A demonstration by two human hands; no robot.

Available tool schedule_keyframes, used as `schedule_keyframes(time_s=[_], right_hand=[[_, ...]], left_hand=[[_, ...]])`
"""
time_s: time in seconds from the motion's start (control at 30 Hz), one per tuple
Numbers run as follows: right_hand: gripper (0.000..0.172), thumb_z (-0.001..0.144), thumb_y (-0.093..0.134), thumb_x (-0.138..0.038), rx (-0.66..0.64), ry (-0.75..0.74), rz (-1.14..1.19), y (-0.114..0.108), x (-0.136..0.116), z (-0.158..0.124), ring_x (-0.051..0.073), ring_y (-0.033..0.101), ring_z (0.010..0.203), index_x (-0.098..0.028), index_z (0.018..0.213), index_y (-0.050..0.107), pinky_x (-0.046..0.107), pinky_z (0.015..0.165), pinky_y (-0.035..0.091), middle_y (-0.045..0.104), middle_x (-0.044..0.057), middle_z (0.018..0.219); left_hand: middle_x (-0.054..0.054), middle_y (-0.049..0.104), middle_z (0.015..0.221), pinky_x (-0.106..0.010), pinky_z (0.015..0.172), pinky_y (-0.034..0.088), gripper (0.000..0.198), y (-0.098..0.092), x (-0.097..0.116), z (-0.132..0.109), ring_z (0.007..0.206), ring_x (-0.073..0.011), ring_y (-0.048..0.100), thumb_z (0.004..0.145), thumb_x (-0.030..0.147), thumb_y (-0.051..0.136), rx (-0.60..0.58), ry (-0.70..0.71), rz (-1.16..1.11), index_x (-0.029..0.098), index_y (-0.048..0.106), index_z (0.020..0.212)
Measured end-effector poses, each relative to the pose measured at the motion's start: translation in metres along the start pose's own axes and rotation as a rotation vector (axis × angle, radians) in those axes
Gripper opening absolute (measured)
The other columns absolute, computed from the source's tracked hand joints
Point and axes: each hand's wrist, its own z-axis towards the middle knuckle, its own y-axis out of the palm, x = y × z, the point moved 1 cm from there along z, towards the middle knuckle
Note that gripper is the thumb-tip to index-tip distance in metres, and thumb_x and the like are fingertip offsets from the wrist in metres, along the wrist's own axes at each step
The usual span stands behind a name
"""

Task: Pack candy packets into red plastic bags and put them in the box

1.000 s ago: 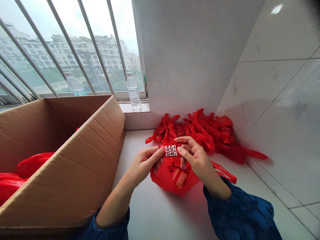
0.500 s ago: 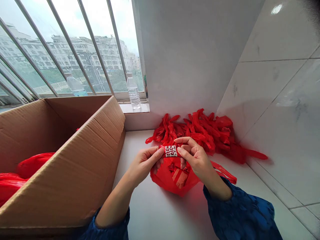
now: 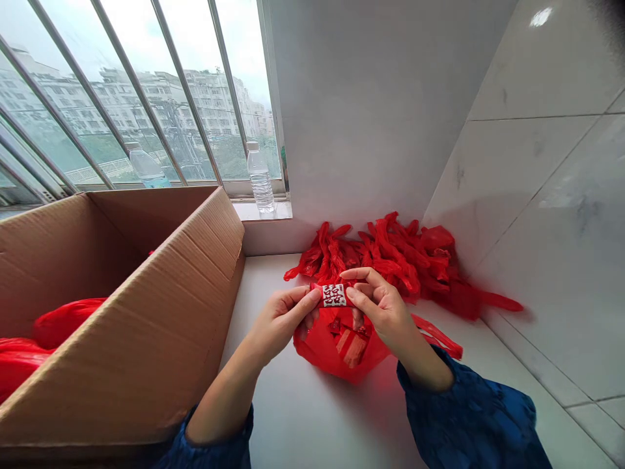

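Nothing has shifted since a second ago: my left hand [image 3: 280, 319] and right hand [image 3: 383, 306] stay pinched on the two ends of a small red packet [image 3: 334, 295] with a white printed label, held level between them. It hangs just above an open red plastic bag [image 3: 325, 348] that sits on the white counter [image 3: 303, 417] and holds more small red packets. Behind the bag, against the wall corner, lies a heap of empty red bags [image 3: 400, 260]. To my left stands an open cardboard box [image 3: 146, 339] with red bags inside. A water bottle [image 3: 260, 177] stands on the window sill.
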Motion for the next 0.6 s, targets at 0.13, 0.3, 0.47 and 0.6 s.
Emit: schedule_keyframes(time_s=[0.13,0.3,0.47,0.6], right_hand=[[0.024,0.095,0.058,-0.040,0.030,-0.028,-0.034,-0.008,-0.007,-0.002,0.010,0.052,0.048,-0.023,0.112,0.059,0.023,0.053,0.048,0.051,-0.009,0.059],[0.018,0.096,0.058,-0.038,0.121,-0.123,-0.144,-0.026,-0.021,-0.011,0.010,0.051,0.050,-0.026,0.110,0.061,0.024,0.053,0.045,0.048,-0.008,0.062],[0.019,0.101,0.049,-0.032,-0.182,-0.111,-0.591,-0.025,-0.022,-0.015,0.014,0.058,0.063,-0.027,0.111,0.064,0.026,0.059,0.042,0.061,-0.004,0.071],[0.021,0.100,0.047,-0.022,-0.339,-0.001,-1.001,-0.018,-0.005,-0.009,0.020,0.070,0.086,-0.024,0.108,0.067,0.028,0.071,0.045,0.075,0.003,0.096]], left_hand=[[0.002,0.052,0.058,-0.019,0.045,0.039,0.051,-0.001,0.002,-0.001,0.047,-0.0080,0.048,0.093,0.060,0.052,0.051,0.054,0.056,0.015,0.054,0.067],[0.002,0.054,0.066,-0.019,0.047,0.041,0.043,0.001,0.013,-0.017,0.050,-0.0071,0.052,0.099,0.053,0.048,0.162,0.164,0.203,0.016,0.057,0.078],[0.001,0.064,0.080,-0.020,0.046,0.048,0.031,0.009,0.023,-0.038,0.049,-0.0089,0.058,0.098,0.050,0.051,0.141,0.145,0.208,0.021,0.056,0.110],[-0.004,0.069,0.104,-0.022,0.048,0.052,0.037,0.009,0.026,-0.047,0.050,-0.0092,0.061,0.097,0.048,0.054,0.130,0.122,0.262,0.026,0.051,0.127]])
